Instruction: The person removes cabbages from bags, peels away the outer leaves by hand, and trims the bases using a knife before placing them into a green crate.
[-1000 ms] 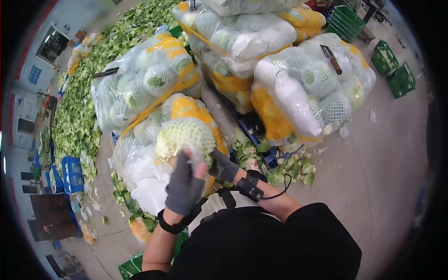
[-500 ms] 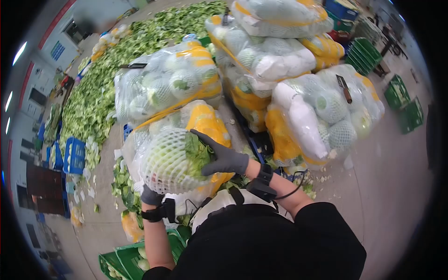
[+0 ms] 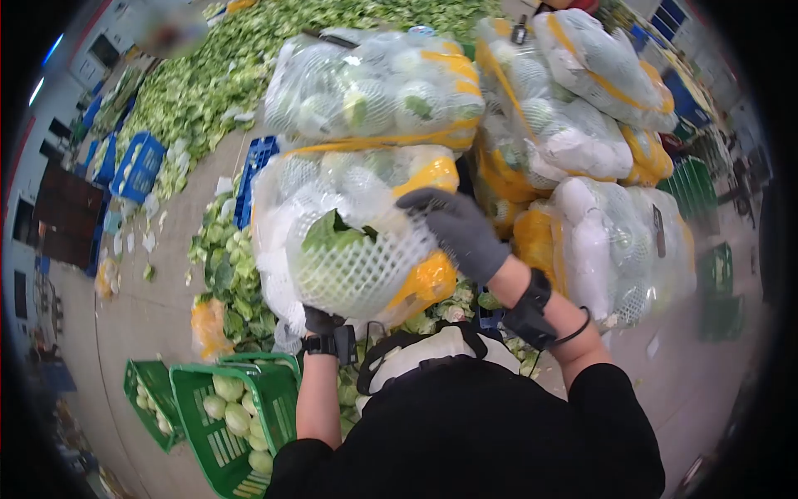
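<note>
A cabbage [image 3: 345, 270] in a white foam net sits tilted in front of me, with dark green leaves showing through the net's opening. My left hand [image 3: 322, 320], in a dark grey glove, holds it from below on the near side; most of those fingers are hidden. On the right, my gloved right hand [image 3: 465, 237] has its fingers bent at the edge of the foam net [image 3: 407, 241], which stretches toward it. Directly behind the cabbage lies a clear bag of netted cabbages [image 3: 366, 170] with yellow tape.
More filled bags [image 3: 374, 91] are stacked behind and to the right [image 3: 623, 249]. Green crates [image 3: 241, 416] holding cabbages stand at lower left. Loose leaves [image 3: 249, 66] cover the floor at the back. A blue crate [image 3: 140, 166] stands at far left.
My right hand has moved off the cabbage's leafy side to the net's edge. The cabbage has turned so its leaves face up and away. My view has shifted, showing more of the green crates.
</note>
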{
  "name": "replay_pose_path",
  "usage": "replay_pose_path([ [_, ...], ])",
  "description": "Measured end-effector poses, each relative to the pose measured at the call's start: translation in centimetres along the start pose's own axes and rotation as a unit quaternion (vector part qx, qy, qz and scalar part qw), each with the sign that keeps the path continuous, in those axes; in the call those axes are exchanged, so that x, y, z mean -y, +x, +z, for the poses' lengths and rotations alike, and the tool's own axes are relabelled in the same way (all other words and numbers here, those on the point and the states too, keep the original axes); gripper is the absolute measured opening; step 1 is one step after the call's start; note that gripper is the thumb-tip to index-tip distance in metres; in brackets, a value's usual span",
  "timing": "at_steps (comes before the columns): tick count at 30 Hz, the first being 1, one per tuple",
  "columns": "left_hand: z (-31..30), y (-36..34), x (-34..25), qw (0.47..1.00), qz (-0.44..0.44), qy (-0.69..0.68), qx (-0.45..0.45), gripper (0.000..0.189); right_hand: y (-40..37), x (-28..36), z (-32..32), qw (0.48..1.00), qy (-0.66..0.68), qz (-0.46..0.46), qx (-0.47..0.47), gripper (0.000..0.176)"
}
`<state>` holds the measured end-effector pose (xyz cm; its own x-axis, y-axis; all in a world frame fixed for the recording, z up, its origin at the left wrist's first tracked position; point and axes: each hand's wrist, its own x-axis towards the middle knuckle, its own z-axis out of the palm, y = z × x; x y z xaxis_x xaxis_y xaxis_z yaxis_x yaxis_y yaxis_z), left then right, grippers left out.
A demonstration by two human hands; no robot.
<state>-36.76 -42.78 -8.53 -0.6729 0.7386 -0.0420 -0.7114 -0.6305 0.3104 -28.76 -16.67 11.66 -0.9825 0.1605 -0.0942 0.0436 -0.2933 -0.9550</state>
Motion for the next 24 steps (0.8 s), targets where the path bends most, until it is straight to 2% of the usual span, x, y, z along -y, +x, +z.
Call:
replay_pose_path([
  [1, 1.6, -0.1, 0.3, 0.988, 0.034, 0.039, -0.146, 0.064, 0.3, 1.7, 0.5, 0.996, -0.069, -0.038, -0.034, 0.035],
  [2, 0.5, -0.5, -0.1, 0.986, 0.043, 0.031, -0.157, 0.064, 0.7, 3.4, 0.8, 0.985, -0.137, -0.078, -0.065, 0.035],
  [4, -2.3, -1.2, -0.4, 0.993, -0.02, 0.111, -0.024, 0.07, 2.4, 6.2, 0.1, 0.945, -0.227, -0.206, -0.109, 0.033],
  [5, -1.7, -1.9, -0.2, 0.987, -0.004, 0.133, -0.087, 0.078, 3.6, 6.7, -0.8, 0.908, -0.286, -0.28, -0.124, 0.035],
  [6, -1.5, -2.7, -0.5, 0.987, 0.0, 0.129, -0.095, 0.078, 4.5, 6.8, -1.1, 0.861, -0.34, -0.351, -0.14, 0.038],
  [7, -1.5, -3.7, -0.8, 0.982, -0.007, 0.102, -0.161, 0.08, 4.8, 6.4, 0.1, 0.896, -0.278, -0.316, -0.141, 0.036],
  [8, -1.7, -4.5, -0.9, 0.972, -0.013, 0.073, -0.224, 0.081, 5.1, 4.3, -0.1, 0.882, -0.358, -0.281, -0.125, 0.035],
  [9, -3.8, -5.6, -1.3, 0.979, 0.017, 0.032, -0.202, 0.078, 5.3, 0.8, -0.6, 0.86, -0.435, -0.243, -0.108, 0.034],
  [10, -4.6, -6.6, -2.1, 0.977, 0.021, 0.028, -0.208, 0.078, 5.2, -3.1, 0.2, 0.88, -0.407, -0.243, -0.009, 0.034],
  [11, -5.2, -7.5, -2.8, 0.98, 0.049, 0.007, -0.194, 0.078, 5.5, -8.4, -0.2, 0.816, -0.483, -0.312, 0.062, 0.041],
  [12, -5.8, -8.4, -3.7, 0.98, 0.076, -0.011, -0.183, 0.077, 4.5, -12.1, 0.8, 0.754, -0.594, -0.251, 0.126, 0.044],
  [13, -6.5, -8.9, -4.8, 0.959, 0.065, 0.017, -0.275, 0.081, 3.8, -15.2, 1.3, 0.745, -0.608, -0.194, 0.197, 0.043],
  [14, -5.7, -8.9, -5.6, 0.956, 0.075, 0.014, -0.284, 0.081, 3.9, -18.7, 1.4, 0.726, -0.617, -0.14, 0.269, 0.043],
  [16, -2.6, -9.3, -7.9, 0.933, 0.116, 0.049, -0.337, 0.086, 5.1, -29.7, -2.0, 0.627, -0.733, 0.063, 0.255, 0.04],
  [17, -3.7, -9.9, -9.2, 0.938, 0.102, 0.071, -0.323, 0.087, 6.0, -29.7, -3.8, 0.63, -0.729, 0.053, 0.263, 0.04],
  [19, -4.1, -10.1, -11.3, 0.936, 0.118, 0.065, -0.325, 0.086, 9.1, -27.6, -6.8, 0.785, -0.604, 0.012, 0.139, 0.033],
  [20, -3.8, -9.6, -12.1, 0.938, 0.123, 0.053, -0.321, 0.085, 11.3, -14.5, 1.8, 0.687, -0.68, 0.174, 0.187, 0.03],
  [21, -3.3, -9.2, -12.9, 0.937, 0.125, 0.057, -0.322, 0.085, 12.0, -12.8, 1.6, 0.671, -0.689, 0.201, 0.185, 0.03],
  [23, -0.9, -7.5, -14.6, 0.942, 0.104, 0.03, -0.319, 0.084, 11.8, -13.9, -1.3, 0.643, -0.707, 0.224, 0.192, 0.029],
  [24, -1.8, -7.4, -15.2, 0.942, 0.102, 0.03, -0.317, 0.084, 11.8, -14.8, -2.3, 0.623, -0.717, 0.237, 0.204, 0.028],
])
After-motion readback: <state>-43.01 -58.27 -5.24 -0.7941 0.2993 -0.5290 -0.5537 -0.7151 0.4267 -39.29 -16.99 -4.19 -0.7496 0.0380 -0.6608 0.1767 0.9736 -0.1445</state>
